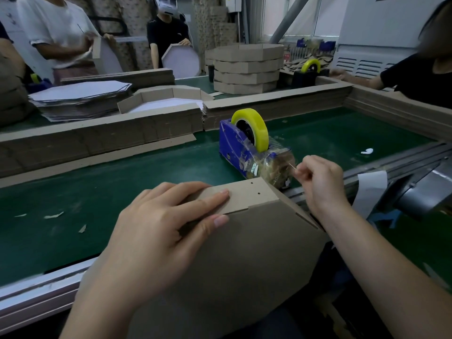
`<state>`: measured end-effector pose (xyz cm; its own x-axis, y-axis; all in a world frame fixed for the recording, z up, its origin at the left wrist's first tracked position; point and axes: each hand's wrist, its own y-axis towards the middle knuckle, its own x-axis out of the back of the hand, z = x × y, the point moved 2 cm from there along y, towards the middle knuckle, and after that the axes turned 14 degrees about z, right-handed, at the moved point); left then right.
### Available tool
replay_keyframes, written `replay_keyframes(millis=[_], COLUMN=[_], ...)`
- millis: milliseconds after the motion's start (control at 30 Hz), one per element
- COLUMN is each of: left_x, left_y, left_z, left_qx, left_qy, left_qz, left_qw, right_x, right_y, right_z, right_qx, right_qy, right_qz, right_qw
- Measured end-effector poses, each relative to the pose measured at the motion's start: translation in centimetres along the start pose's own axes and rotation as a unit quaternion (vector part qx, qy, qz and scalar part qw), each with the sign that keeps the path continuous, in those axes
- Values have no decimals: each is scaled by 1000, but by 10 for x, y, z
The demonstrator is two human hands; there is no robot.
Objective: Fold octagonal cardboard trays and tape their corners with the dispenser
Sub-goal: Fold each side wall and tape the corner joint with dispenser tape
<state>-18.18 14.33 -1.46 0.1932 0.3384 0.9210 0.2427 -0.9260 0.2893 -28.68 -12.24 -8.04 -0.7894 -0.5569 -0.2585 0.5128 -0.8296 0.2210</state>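
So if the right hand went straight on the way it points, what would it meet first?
Probably the front end of the dispenser: the right hand pinches a thin strip just short of it, though depth is unclear.

The green worktop (122, 172) carries a blue tape dispenser (234, 145) with a yellow roll (253, 122) near its middle. Cardboard scraps (53, 214) lie at nine o'clock and a small white bit (367, 151) at three. Stacked cardboard strips (97, 140) run from ten to one.
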Motion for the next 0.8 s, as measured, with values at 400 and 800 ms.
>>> replay_keyframes(millis=[400, 800], left_x=[0, -2], left_y=[1, 0], left_z=[2, 7], left_qx=[-19, -49], left_qy=[-19, -83], left_qz=[-2, -20], left_qw=[1000, 995], right_x=[5, -94], right_y=[-29, -149], right_z=[44, 34], right_qx=[153, -3], right_qy=[-476, 25], right_qz=[23, 144], right_qw=[866, 989])
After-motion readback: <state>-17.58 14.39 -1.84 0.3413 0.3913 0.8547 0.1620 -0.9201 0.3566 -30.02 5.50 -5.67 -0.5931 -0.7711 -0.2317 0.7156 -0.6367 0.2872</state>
